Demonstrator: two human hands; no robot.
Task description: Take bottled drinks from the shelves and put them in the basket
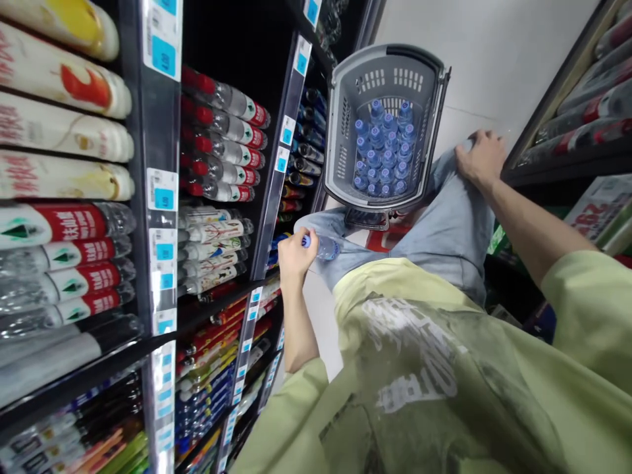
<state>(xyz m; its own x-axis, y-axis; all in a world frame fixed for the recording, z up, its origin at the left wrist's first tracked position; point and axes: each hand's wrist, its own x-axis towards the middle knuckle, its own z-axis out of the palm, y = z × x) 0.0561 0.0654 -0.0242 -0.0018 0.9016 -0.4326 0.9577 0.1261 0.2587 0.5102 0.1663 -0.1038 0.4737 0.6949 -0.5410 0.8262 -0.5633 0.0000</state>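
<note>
My left hand is closed round the blue-cap end of a small clear water bottle. The bottle lies sideways above my left thigh, its base pointing right. Over on the right, my right hand rests on my bent right knee, fingers spread and holding nothing. A grey plastic basket stands on the floor in front of me, between my knees and the shelf. Inside it several small blue-capped bottles stand upright, packed close together.
Tall shelves on the left hold white drink bottles, red-capped water bottles and blue price tags. A lower shelf with bottles borders the right side. Pale tile floor shows beyond the basket.
</note>
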